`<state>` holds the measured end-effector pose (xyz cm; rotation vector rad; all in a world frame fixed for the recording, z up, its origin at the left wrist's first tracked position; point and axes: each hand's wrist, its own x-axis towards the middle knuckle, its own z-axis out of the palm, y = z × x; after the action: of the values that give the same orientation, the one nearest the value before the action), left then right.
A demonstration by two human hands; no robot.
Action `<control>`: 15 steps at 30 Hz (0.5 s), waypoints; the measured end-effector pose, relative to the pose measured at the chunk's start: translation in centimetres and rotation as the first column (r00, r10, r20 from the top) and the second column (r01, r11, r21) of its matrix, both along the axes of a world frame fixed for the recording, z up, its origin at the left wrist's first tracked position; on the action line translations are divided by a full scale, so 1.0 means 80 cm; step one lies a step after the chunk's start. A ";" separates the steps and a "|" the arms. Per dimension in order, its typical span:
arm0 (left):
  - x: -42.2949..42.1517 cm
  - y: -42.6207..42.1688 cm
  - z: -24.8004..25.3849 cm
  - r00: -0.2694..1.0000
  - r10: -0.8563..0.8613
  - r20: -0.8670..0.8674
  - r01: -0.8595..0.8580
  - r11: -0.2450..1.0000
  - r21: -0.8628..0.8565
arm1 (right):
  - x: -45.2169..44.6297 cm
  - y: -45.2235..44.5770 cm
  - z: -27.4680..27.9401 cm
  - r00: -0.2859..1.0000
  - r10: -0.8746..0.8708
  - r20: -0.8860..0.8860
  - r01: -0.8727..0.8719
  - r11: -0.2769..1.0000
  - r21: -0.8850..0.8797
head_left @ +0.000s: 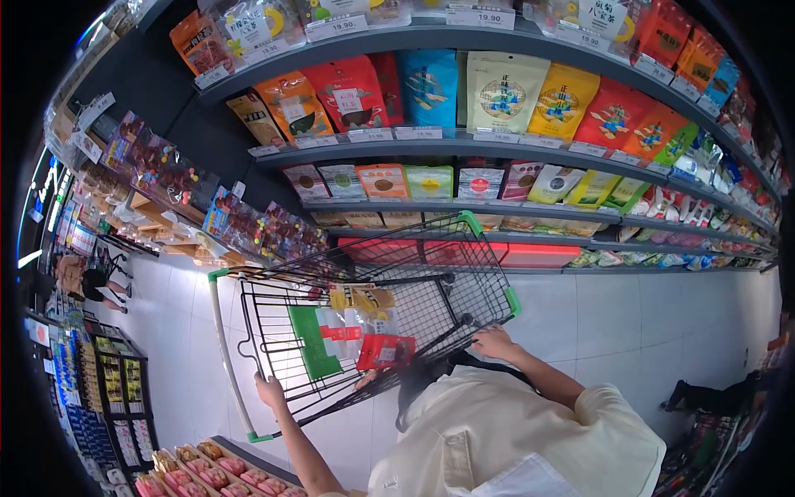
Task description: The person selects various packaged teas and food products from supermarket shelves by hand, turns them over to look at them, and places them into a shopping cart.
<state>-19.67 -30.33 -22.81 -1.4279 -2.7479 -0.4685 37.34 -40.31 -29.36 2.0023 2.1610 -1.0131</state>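
A wire shopping cart (406, 311) with green corner pieces stands in front of me, at an angle to the shelves. My left hand (269, 391) is closed around its wire side near the handle end. Toward the far end, my right hand (493, 341) is curled over the cart's near rim. Inside the basket lie yellow packets (362, 300), a clear bag with a red label (341, 333) and a red packet (387, 353). Beside them is a green panel (313, 341). A small skin-coloured shape shows behind the near wires; I cannot tell whose it is.
Curved shelves (489, 142) ahead carry colourful pouches with price tags. At left hang bags of sweets (166, 161). Packed pink goods fill a display (219, 476) at bottom left. One person (91, 277) is far left, another (712, 398) at right, on the tiled floor (629, 319).
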 end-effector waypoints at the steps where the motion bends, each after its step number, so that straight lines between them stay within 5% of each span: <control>1: 0.005 -0.005 -0.001 1.000 0.004 0.000 -0.004 1.000 -0.004 | 0.006 -0.004 0.000 1.000 -0.004 -0.008 0.004 1.000 0.011; 10: 0.068 -0.028 0.022 0.999 -0.008 -0.033 0.010 0.999 0.050 | 0.050 -0.063 -0.015 0.991 -0.132 0.027 0.126 0.979 0.158; 15: 0.069 -0.027 -0.013 0.960 -0.121 0.252 0.051 0.962 0.267 | 0.067 -0.087 -0.017 0.969 -0.239 0.065 0.215 0.942 0.259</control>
<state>-14.15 -32.52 -23.88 -1.5206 -2.6867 -1.0538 42.69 -47.25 -30.70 2.4040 2.1383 -0.6707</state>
